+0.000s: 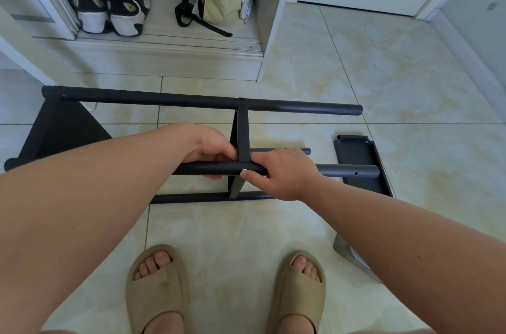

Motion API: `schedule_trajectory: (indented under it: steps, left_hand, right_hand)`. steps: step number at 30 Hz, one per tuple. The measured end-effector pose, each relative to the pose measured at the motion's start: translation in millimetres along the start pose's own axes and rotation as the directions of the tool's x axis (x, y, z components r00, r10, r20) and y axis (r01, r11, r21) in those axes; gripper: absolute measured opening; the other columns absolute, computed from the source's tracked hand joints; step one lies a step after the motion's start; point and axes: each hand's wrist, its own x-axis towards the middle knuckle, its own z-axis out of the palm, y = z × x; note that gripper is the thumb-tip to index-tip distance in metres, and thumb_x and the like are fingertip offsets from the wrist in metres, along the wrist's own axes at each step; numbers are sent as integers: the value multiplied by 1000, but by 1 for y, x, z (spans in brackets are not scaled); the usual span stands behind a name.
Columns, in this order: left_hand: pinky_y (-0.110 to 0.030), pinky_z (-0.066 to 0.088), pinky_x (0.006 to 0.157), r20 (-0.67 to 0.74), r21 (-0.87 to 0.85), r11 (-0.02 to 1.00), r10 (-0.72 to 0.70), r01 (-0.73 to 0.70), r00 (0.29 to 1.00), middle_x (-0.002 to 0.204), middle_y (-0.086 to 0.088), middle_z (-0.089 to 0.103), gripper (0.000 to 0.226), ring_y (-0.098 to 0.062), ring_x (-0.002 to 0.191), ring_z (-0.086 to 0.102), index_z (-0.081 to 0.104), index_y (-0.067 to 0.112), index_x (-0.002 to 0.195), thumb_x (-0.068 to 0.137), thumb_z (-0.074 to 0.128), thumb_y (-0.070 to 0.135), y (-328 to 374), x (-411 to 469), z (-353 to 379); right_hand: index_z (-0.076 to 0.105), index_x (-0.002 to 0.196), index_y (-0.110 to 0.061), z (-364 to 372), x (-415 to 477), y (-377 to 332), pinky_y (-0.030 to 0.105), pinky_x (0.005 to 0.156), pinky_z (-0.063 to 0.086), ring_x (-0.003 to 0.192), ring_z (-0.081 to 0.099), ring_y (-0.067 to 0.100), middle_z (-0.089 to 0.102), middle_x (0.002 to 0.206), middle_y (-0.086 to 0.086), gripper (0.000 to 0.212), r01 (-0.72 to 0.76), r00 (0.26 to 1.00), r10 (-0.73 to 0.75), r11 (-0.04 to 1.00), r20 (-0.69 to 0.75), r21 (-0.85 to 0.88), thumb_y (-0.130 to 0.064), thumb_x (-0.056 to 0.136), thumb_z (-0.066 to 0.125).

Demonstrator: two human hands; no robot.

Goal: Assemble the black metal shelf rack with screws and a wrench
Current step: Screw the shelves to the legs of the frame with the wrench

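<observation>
Head view: steadying the black rack [213,101] at its crossbar [243,128].
My left grip [210,150] clenches the near tube [342,170] just left of the crossbar, and my right grip [276,175] clenches it just right; the rack lies on the floor [383,82]. If the tube twists, I judge its holes could miss the crossbar and a screw could bind.

Matt black metal rack tubes [347,170] over glossy marbled floor tiles [383,82].

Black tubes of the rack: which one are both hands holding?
The middle tube with a small hole near its right end; the left hand and right hand grip it beside the crossbar. The far tube goes untouched.
</observation>
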Motion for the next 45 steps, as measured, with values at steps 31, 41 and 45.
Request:
schedule_trajectory:
  steps: [31, 41, 45]
  left_hand:
    - [-35, 53, 88, 56, 18, 1000, -12, 11, 998, 86, 0, 70, 22, -14, 84, 62, 70, 14, 115, 98, 56, 18, 0, -3, -3]
    - [-30, 53, 81, 32, 26, 999, 20, -21, 999, 93, -3, 68, 27, -14, 85, 61, 69, 10, 120, 96, 58, 14, -1, -2, -2]
    - [-34, 55, 81, 49, 14, 1000, 9, -10, 999, 97, -3, 68, 27, -15, 90, 62, 68, 12, 121, 97, 57, 17, -2, -2, -3]
  right_hand:
    - [46, 81, -30, -4, -2, -3, 33, 57, 43, 54, 47, 12, 52, 61, -6, 40, -14, 1000, 15, 1000, 20, -12, -65, 96, 33]
    - [53, 87, -26, -6, -2, -5, 36, 62, 48, 57, 50, 16, 52, 61, -5, 44, -22, 999, 22, 1000, 26, -10, -65, 96, 33]
    - [52, 87, -27, -6, -2, -5, 35, 61, 47, 55, 48, 14, 51, 60, -6, 44, -19, 999, 20, 1000, 26, -11, -65, 95, 32]
